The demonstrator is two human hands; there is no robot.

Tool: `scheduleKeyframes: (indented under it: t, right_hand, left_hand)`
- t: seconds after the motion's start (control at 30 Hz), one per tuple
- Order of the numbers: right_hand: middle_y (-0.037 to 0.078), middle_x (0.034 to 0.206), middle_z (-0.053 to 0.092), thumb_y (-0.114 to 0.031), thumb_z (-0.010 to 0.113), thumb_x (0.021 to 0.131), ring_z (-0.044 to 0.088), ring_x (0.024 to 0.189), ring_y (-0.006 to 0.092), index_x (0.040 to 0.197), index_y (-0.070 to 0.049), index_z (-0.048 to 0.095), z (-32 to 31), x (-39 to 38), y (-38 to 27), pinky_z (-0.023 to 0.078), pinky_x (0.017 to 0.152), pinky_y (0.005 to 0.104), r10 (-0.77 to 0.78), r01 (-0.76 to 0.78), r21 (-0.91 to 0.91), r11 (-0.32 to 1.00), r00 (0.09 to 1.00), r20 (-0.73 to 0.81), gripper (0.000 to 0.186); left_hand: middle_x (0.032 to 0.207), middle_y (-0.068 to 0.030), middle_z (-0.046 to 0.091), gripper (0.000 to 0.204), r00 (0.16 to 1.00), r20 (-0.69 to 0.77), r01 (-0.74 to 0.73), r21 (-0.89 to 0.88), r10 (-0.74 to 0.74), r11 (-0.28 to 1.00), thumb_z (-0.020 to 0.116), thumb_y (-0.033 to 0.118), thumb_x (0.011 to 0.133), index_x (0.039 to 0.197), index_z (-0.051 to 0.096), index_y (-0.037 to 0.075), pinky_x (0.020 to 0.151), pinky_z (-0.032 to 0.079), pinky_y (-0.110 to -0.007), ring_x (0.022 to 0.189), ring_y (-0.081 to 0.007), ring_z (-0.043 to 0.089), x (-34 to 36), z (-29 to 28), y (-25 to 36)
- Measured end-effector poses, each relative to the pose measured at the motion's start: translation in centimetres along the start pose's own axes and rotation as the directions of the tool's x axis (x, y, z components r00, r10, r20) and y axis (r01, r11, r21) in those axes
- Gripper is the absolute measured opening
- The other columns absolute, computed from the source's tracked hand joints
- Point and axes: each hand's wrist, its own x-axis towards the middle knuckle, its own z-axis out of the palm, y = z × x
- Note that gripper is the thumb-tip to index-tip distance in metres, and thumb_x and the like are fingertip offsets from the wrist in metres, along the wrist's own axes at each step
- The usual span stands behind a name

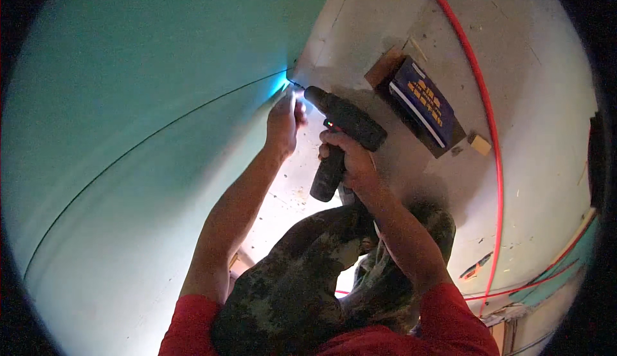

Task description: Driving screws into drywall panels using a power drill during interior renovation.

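My right hand (pixel 350 153) is wrapped round the grip of a black cordless drill (pixel 347 118), its small lights lit. The drill points up and left, and its bit ends close to the lower edge of a green wall board (pixel 160 41), where a bright bluish light falls. Beside the bit, my left hand (pixel 283 124) is raised against the board with its fingers drawn together. Whatever they pinch is too small and glare-washed to make out. A thin dark line (pixel 160 126) curves across the board to the spot at the bit.
On the floor (pixel 360 28), right of the drill, lies an open cardboard box with a dark blue lid (pixel 421 102). A small tan block (pixel 479 144) sits beside it. Farther right runs a red hose (pixel 479 73). An orange and black tool (pixel 475 266) lies near the hose.
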Motion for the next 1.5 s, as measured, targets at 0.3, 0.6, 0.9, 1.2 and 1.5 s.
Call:
scheduleKeyframes:
  t: [0.3, 0.6, 0.9, 1.2, 1.5]
  right_hand:
    - [0.005, 0.081, 0.060, -0.006, 0.062, 0.078, 0.058, 0.062, 0.0168, 0.097, -0.006, 0.055, 0.4, 1.1, 0.0, 0.050, 0.062, 0.0338, 0.003, -0.005, 0.048, 0.999, 0.999, 0.037, 0.020]
    - [0.005, 0.081, 0.060, -0.009, 0.063, 0.079, 0.059, 0.063, 0.0160, 0.099, -0.007, 0.055, 0.1, 2.2, 0.1, 0.050, 0.062, 0.0334, 0.039, -0.036, -0.040, 0.999, 0.997, 0.069, 0.021]
    - [0.006, 0.082, 0.063, -0.012, 0.062, 0.082, 0.061, 0.066, 0.0159, 0.100, -0.004, 0.059, 0.7, 1.9, -0.7, 0.051, 0.062, 0.0321, 0.123, -0.123, -0.023, 0.992, 0.992, 0.031, 0.021]
    - [0.005, 0.073, 0.060, -0.017, 0.059, 0.084, 0.057, 0.064, 0.0161, 0.113, 0.000, 0.058, -3.4, -7.6, -2.9, 0.049, 0.063, 0.0281, 0.225, -0.217, 0.083, 0.973, 0.968, -0.114, 0.034]
    - [0.004, 0.071, 0.059, -0.017, 0.057, 0.082, 0.058, 0.064, 0.0170, 0.105, -0.002, 0.062, -4.1, -21.8, -6.4, 0.051, 0.064, 0.0309, 0.254, -0.270, -0.055, 0.961, 0.945, -0.205, 0.027]
  left_hand:
    - [0.074, -0.0014, 0.053, 0.027, 0.995, -0.003, 0.101, 0.039, -0.101, 0.994, 0.049, 0.026, 0.097, 0.108, 0.058, 0.004, 0.055, 0.044, -0.024, 0.060, -0.0104, 0.052, -3.7, -3.8, -1.5]
    - [0.075, -0.0015, 0.054, 0.027, 0.995, 0.029, 0.090, 0.008, -0.091, 0.996, 0.049, 0.024, 0.097, 0.111, 0.057, 0.003, 0.056, 0.044, -0.024, 0.060, -0.0103, 0.052, -4.3, -3.7, -1.2]
    - [0.079, -0.0022, 0.055, 0.027, 0.999, 0.043, 0.025, -0.056, -0.023, 0.998, 0.049, 0.022, 0.098, 0.112, 0.058, 0.001, 0.059, 0.044, -0.025, 0.064, -0.0105, 0.052, -5.5, -3.7, -0.8]
    - [0.107, -0.0167, 0.057, 0.023, 0.520, 0.680, -0.848, 0.482, 0.516, 0.219, 0.059, 0.012, 0.088, 0.111, 0.061, 0.009, 0.086, 0.048, -0.041, 0.101, -0.0345, 0.057, -9.8, 9.4, 3.8]
    - [0.116, -0.0217, 0.056, 0.042, 0.638, 0.584, -0.698, 0.714, 0.502, 0.055, 0.054, 0.021, 0.084, 0.119, 0.052, -0.003, 0.092, 0.042, -0.044, 0.111, -0.0390, 0.050, -1.1, 20.3, -4.4]
